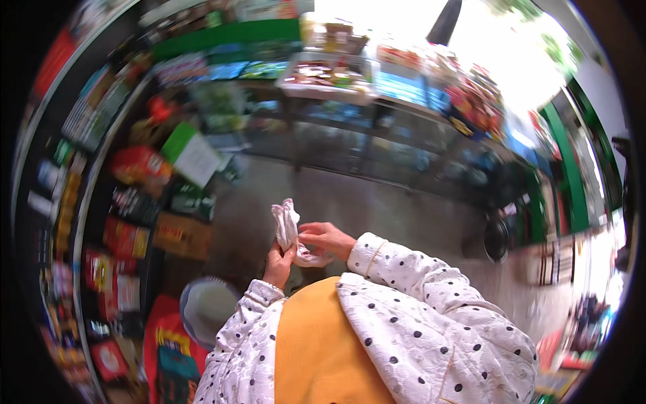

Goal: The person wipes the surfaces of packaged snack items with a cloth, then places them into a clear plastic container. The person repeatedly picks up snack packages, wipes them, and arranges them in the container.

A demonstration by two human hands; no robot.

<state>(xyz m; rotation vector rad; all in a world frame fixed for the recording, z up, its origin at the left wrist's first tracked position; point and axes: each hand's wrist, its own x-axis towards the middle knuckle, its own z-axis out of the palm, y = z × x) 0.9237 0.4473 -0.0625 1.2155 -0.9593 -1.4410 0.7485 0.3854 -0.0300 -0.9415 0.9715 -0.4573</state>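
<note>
A bunched white and pinkish cloth (286, 224) stands up out of my left hand (278, 265), which grips it in front of my body. Another part of the cloth hangs loosely to the right, below my right hand (325, 238). The fingers of my right hand are spread a little and lie close beside the cloth; whether they touch it is hard to tell. Both arms wear white sleeves with dark dots.
A white basin (208, 310) stands at lower left, near my left sleeve. Shelves with packaged goods and a cardboard box (182, 236) line the left side. A glass display counter (333, 136) runs ahead, bearing a tray (328, 90) of small packets. A dark round object (496, 237) is at right.
</note>
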